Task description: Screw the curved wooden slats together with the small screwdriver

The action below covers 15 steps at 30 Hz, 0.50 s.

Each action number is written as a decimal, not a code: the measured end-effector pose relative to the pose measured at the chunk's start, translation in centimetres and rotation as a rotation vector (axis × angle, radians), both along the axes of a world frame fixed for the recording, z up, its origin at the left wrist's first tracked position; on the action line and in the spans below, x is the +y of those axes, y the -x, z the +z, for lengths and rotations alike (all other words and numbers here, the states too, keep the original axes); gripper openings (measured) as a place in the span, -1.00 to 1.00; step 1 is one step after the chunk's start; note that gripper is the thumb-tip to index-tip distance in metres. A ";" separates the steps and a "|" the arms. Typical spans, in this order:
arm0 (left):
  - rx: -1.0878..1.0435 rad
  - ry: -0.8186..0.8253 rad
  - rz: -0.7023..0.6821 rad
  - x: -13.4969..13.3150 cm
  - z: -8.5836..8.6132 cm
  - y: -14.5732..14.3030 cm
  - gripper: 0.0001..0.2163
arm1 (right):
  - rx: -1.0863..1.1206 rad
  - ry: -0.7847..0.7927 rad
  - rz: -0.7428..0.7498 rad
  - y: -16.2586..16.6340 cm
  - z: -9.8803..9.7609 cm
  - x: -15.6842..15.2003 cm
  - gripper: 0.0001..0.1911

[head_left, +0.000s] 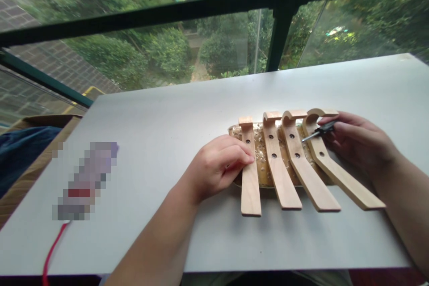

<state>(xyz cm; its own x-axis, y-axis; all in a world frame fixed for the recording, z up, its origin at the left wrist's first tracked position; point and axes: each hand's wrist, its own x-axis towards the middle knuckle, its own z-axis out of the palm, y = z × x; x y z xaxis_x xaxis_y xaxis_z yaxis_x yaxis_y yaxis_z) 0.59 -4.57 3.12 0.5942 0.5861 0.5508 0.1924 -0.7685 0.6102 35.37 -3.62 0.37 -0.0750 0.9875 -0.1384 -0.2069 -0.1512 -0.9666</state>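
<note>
Four wooden hooks [283, 183] lie side by side across a brown board [262, 154] on the white table [187, 116], right of its middle. Their curved ends point away from me; their flat ends overhang the board's near edge, an arrangement that probably leaves the dark holes in easy view. My left hand [219, 161] is closed on the leftmost hook [250, 187], presumably to steady the whole piece. My right hand [360, 136] grips a small screwdriver [327, 128] by its dark handle. Its shaft crosses the rightmost hook [345, 181] at a slant; whether the tip touches anything, I cannot tell.
</note>
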 end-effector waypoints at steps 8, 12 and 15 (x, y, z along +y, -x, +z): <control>-0.129 0.100 0.036 0.0 -0.8 -0.1 -0.95 | 0.001 -0.120 0.028 0.2 0.0 -0.9 -0.83; -0.131 0.291 0.071 -0.4 -0.7 -0.4 -0.88 | -0.014 -0.247 -0.013 1.0 1.4 -1.5 -0.89; -0.187 0.400 0.048 -0.5 -0.6 -0.7 -0.78 | -0.063 -0.325 -0.017 2.5 3.8 -2.4 -0.88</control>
<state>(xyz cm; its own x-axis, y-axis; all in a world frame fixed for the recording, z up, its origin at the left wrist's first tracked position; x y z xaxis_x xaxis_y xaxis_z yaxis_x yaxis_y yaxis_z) 1.24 -5.11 2.54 0.4725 0.7995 0.3709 0.0799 -0.4580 0.8853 32.82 -6.05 4.19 -0.0599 0.9819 0.1799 -0.1446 0.1697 -0.9748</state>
